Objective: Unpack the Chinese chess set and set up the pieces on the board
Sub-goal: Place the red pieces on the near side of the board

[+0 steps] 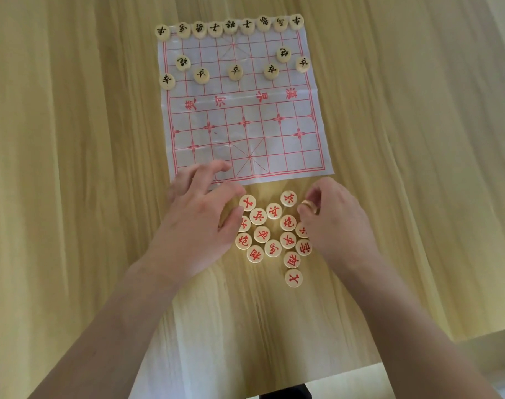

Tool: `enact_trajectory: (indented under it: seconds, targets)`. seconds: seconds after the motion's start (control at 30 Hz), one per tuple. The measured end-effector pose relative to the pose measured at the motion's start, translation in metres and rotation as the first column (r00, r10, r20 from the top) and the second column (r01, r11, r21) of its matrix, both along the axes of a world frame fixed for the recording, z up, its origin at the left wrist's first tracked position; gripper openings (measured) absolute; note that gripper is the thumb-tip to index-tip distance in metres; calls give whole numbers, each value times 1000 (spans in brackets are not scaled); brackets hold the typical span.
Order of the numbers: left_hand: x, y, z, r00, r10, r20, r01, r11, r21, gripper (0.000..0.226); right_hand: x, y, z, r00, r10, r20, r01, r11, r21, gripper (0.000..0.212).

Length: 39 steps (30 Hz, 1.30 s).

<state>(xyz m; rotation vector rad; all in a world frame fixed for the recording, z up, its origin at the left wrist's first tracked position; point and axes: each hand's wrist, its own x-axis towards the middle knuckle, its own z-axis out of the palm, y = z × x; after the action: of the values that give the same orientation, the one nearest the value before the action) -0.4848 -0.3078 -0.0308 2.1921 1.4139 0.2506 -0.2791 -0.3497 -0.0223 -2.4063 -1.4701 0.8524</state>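
Between the two hands lies a cluster of pale wooden pieces (274, 234) with red characters. Beyond the fingertips, the white board (242, 110) carries a red grid and red characters, its far pieces (231, 25) marked black. The table (73, 139) is yellow woodgrain.

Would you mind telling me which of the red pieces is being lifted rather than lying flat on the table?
The red piece pinched on edge in the right hand, right of the cluster. The other red pieces lie flat, faces up, on the table.
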Motion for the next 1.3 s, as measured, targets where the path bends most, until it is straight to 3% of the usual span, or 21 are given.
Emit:
enact_trajectory:
  seconds: [0.1,0.2,0.33,0.5,0.7,1.03,1.3]
  targets:
    - [-1,-1,1,1000,10,1,-10,1000,-4,27,1,-5,0,997,-15,-77,24,992,126,5]
    - [-2,-6,0,1000,17,-20,-17,1000,1,17,-3,-10,3,990,18,-143,14,975,220,16]
    - [-1,-16,1,991,116,-65,-117,993,-20,5,-8,-15,5,975,63,-214,-8,969,249,27]
    - [-2,-29,2,980,186,-66,-190,981,-46,7,-7,-22,3,959,10,-283,64,966,251,16]
    - [6,-45,-1,1000,26,-11,-26,1000,-12,18,-3,-31,1,966,3,-258,71,958,279,19]
    - [26,-55,-6,983,-147,-110,151,988,30,38,4,-44,1,953,-85,-291,162,955,250,24]
    - [25,-49,-15,968,-190,-164,202,977,61,29,7,-44,9,944,-132,-301,206,952,227,22]
